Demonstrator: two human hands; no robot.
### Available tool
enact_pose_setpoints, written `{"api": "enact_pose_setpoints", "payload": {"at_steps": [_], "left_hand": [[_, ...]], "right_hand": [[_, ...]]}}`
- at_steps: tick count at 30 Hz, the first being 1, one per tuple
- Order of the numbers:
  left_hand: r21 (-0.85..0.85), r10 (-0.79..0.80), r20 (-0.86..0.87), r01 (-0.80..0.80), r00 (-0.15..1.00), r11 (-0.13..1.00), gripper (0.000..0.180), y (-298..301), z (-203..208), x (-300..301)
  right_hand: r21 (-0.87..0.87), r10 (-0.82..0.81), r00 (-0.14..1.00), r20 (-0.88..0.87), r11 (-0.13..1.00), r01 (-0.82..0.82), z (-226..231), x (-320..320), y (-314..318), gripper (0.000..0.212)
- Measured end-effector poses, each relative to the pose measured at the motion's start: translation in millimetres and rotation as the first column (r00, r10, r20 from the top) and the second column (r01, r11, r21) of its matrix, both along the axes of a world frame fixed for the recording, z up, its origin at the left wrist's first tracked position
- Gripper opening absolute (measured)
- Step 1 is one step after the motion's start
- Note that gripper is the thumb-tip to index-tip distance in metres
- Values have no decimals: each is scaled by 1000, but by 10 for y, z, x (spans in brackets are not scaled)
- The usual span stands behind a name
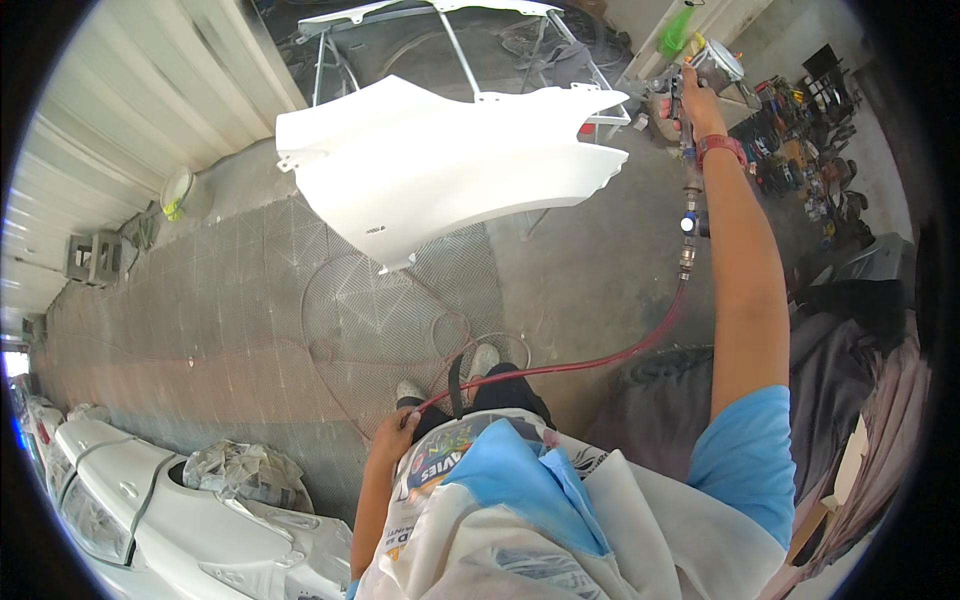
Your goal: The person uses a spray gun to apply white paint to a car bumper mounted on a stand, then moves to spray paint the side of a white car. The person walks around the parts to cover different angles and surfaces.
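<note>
A white car fender panel [450, 160] rests on a metal stand [470, 70] ahead of me. My right hand [695, 100] is stretched out and closed on a spray gun [700, 70] with a metal cup, held just right of the panel's far end. A red band sits on that wrist. A red air hose [600, 355] drops from the gun and runs back to my left hand [395, 430], which grips it low by my hip. My shoes [480, 360] stand on the grey floor.
White car body parts with masking paper [240, 470] lie at lower left. A corrugated wall [130, 100] runs along the left. Tools and clutter [800, 130] fill the right side, with a green bottle [675, 30] behind the gun. Hose loops lie on the floor [330, 350].
</note>
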State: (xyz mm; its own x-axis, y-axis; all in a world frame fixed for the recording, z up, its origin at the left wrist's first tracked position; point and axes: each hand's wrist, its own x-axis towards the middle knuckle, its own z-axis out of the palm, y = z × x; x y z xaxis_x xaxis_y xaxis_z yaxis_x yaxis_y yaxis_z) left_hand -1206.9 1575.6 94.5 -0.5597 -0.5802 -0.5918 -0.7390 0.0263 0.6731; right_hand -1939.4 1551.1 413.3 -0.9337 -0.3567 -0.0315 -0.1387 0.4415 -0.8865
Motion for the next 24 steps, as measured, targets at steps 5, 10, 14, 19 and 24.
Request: {"api": "enact_pose_setpoints", "payload": {"at_steps": [5,10,14,19,24], "left_hand": [[-137,15,44,-9,999,991,37,131,220,-270],[-51,98,115,-93,988,994,39,219,462,-543],[-60,62,167,-53,984,997,39,228,368,-655],[59,-38,219,25,975,998,39,114,181,-665],[8,-103,225,104,969,995,39,-21,114,-700]], "right_hand": [[-28,-160,987,-16,987,160,-455,-790,323,67],[-16,-176,981,-87,984,175,-917,-929,630,67],[-112,-26,1000,1,993,26,-1102,-442,756,62],[-324,345,899,270,912,-253,-1034,91,878,62],[-365,434,840,327,877,-311,-1136,165,959,59]]}}
